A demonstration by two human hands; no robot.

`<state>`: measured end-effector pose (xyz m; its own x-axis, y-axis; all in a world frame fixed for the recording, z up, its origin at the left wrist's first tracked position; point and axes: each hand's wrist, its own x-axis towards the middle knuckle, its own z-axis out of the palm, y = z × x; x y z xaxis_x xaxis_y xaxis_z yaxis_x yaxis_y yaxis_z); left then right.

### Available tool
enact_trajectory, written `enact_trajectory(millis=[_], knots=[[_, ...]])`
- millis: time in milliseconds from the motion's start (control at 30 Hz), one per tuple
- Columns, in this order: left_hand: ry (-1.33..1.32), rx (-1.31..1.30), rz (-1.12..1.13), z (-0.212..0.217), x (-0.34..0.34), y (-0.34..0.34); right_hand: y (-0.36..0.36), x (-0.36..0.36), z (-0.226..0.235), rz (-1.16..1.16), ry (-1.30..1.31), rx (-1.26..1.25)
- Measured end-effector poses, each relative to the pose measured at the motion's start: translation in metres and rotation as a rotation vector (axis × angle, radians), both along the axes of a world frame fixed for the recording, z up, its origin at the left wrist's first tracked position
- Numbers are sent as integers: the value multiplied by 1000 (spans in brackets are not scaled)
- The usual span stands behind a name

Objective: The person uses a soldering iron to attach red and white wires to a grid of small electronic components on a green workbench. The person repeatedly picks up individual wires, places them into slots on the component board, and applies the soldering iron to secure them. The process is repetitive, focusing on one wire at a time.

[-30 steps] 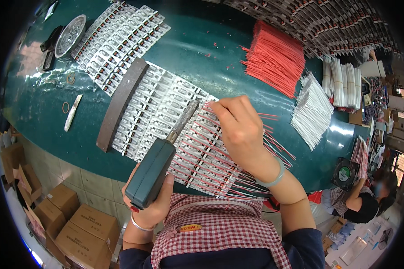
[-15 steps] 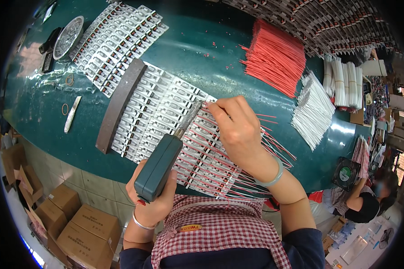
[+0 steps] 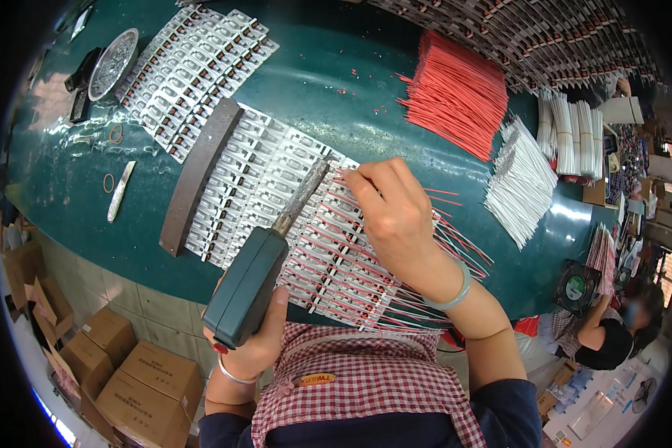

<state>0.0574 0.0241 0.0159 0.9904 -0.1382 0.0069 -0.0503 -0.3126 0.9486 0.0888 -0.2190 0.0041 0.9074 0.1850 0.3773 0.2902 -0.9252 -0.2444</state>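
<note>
My left hand (image 3: 260, 345) is wrapped round a dark green soldering gun (image 3: 248, 285), whose rough silver barrel (image 3: 306, 196) points up and right over rows of small white plastic parts (image 3: 276, 175). Its tip lies close to the far edge of those rows. Past that tip, my right hand (image 3: 392, 213) pinches the end of a thin red wire (image 3: 343, 178) against a part; the fingertips hide the exact contact. Red and white wires (image 3: 418, 308) run from the nearer rows toward the right, passing under my right forearm.
A curved dark bar (image 3: 201, 175) borders the rows on the left. Another batch of parts (image 3: 201, 67) and a metal bowl (image 3: 114, 65) stand beyond. Piles of red wires (image 3: 455, 93) and white wires (image 3: 521, 183) lie at right. A co-worker (image 3: 601, 332) sits farther right.
The soldering gun and my left hand have shifted down and left, drawing the tip a little away from my right fingers. My right hand has stayed almost in place.
</note>
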Motion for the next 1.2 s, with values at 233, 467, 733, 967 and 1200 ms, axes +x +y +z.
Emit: enact_trajectory(millis=[233,467,733,967,1200], knots=[[24,-11,-15,3,4,-4,-2,0,3,-18,-39,55],[-4,-3,-66,5,14,-11,-8,3,-3,-27,-7,70],[-34,30,-107,5,20,-17,-6,2,-3,-41,24,63],[-60,44,-128,3,22,-18,-6,2,-2,-50,32,45],[24,75,-90,5,16,-15,-7,3,-1,-40,41,52]])
